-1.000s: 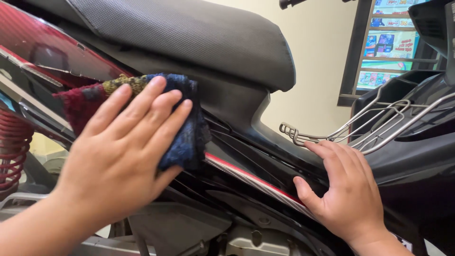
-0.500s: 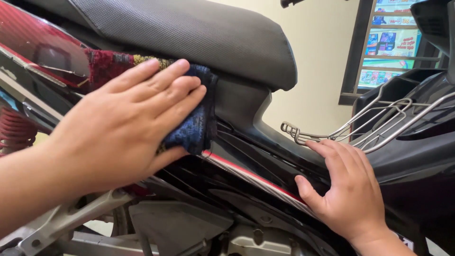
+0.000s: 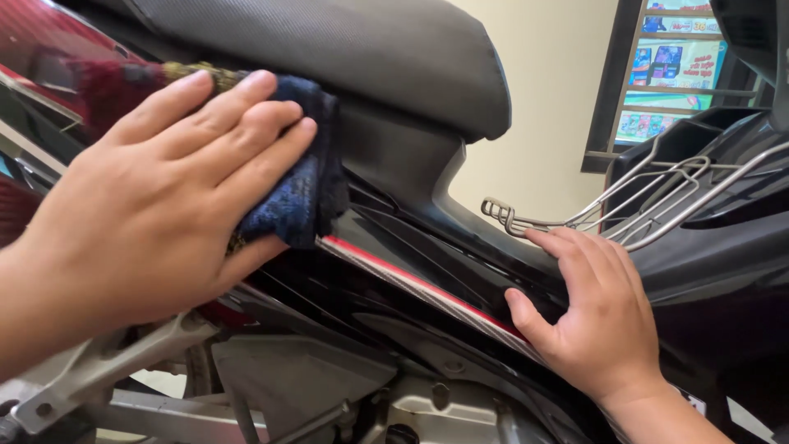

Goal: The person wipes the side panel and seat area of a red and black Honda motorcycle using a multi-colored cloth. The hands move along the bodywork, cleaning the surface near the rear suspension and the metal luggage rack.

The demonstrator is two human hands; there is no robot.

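My left hand (image 3: 156,214) presses a folded cloth (image 3: 300,185), dark blue with red and yellow parts, flat against the glossy black and red side panel (image 3: 394,271) of a motorbike, just under the black seat (image 3: 329,49). The fingers lie spread over the cloth, which sticks out beyond the fingertips. My right hand (image 3: 596,316) rests flat on the black panel lower down to the right, thumb along the red stripe (image 3: 444,296), holding nothing. The fingertips lie just below a wire rack (image 3: 649,197).
The chrome wire rack juts out from the black front body (image 3: 723,247) at the right. Grey metal frame and engine parts (image 3: 271,386) sit below the panel. Behind are a cream wall (image 3: 542,107) and a window with coloured posters (image 3: 674,74).
My left hand has slid the cloth to the right and upward along the panel under the seat. My right hand has stayed in place.
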